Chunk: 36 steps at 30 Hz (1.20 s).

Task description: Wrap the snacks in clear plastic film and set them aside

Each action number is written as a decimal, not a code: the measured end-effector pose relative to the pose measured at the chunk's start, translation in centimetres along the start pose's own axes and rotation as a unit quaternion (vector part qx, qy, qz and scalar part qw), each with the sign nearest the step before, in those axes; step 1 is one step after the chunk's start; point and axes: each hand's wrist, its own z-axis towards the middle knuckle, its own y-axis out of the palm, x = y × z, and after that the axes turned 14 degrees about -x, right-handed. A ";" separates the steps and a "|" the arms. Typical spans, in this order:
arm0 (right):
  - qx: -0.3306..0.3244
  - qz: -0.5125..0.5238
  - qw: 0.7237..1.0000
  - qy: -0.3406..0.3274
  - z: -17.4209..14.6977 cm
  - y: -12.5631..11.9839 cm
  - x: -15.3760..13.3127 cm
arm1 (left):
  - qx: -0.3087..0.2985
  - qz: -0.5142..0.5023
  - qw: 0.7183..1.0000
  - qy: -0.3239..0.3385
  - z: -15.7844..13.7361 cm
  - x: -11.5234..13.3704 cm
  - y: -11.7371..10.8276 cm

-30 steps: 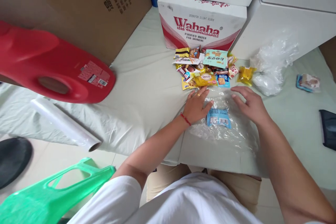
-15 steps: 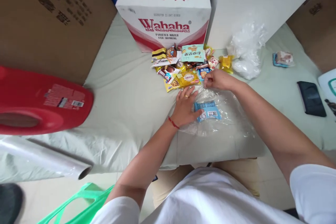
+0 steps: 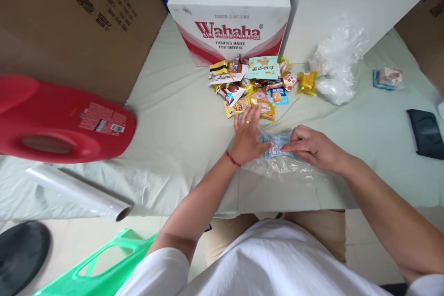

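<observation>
Where the blue packet [image 3: 277, 139] lies: a little right of and below the middle of the frame, between both hands, with clear film [image 3: 277, 167] around it and seemingly partly over it.
Clear film so far: bunched loosely about the packet, by my judgement; the crumpled stretch below trails free and no fastened fold shows, so that part looks unfinished.
Right hand [image 3: 314, 149]: at the packet's right end, fingers bent and thumb turned in toward them; whether they pinch film, packet or nothing, I cannot tell.
Left hand [image 3: 247, 141]: fingers spread, gripping nothing, thumb at the packet's left edge, fingertips at the lower edge of the snack pile [image 3: 251, 84].
Snack pile: small wrapped packets heaped above the hands, none of them visibly in the film.
Yellow packet [image 3: 307, 83]: right of the pile, just beside a crumpled clear bag [image 3: 338, 67].
Wahaha carton [image 3: 231, 30]: upper middle, just above the pile.
Left of the frame: a red bottle [image 3: 69, 118] on the pale surface [image 3: 180, 115], a white roll [image 3: 78, 192] below it.
</observation>
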 end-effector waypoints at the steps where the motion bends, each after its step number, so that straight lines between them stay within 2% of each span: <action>1: 0.000 -0.013 1.000 -0.008 -0.3 0.6 0.0 | -0.002 -0.018 1.000 0.009 0.1 -0.3 -0.1; 5: -0.013 -0.079 0.997 -0.008 -1.1 2.7 0.1 | 0.003 -0.070 0.994 0.087 0.0 -1.5 -0.5; 8: -0.020 -0.112 0.994 0.001 -1.4 3.7 0.3 | -0.013 -0.077 0.982 0.169 -0.5 -2.2 -0.9; 10: -0.023 -0.125 0.992 0.009 -1.5 4.1 0.4 | -0.031 -0.072 0.977 0.196 -1.1 -2.6 -1.1; 16: 0.004 -0.085 0.995 0.043 -2.7 4.9 0.1 | -0.094 -0.035 0.979 0.176 -3.5 -4.4 -1.7; 20: -0.012 -0.090 0.994 0.056 -3.4 5.4 -0.3 | -0.100 -0.039 0.980 0.167 -5.0 -5.4 -2.3; 23: -0.033 -0.111 0.991 0.071 -3.4 5.7 -0.3 | -0.052 -0.027 0.985 0.162 -6.2 -4.5 -2.8; 26: -0.041 -0.124 0.988 0.078 -3.0 5.9 -0.1 | -0.020 0.026 0.982 0.187 -7.5 -1.9 -2.8; 29: -0.051 -0.131 0.987 0.082 -2.6 5.6 -0.1 | -0.073 0.104 0.958 0.256 -8.3 1.2 -1.8; 31: -0.062 -0.129 0.986 0.089 -2.4 5.4 -0.1 | -0.104 0.147 0.946 0.271 -8.6 2.3 -1.1; 33: -0.074 -0.125 0.985 0.092 -2.4 5.2 -0.1 | -0.105 0.180 0.945 0.251 -8.9 2.5 -0.6; 36: -0.092 -0.120 0.984 0.088 -2.5 4.9 -0.1 | -0.066 0.203 0.953 0.213 -9.5 1.7 -0.9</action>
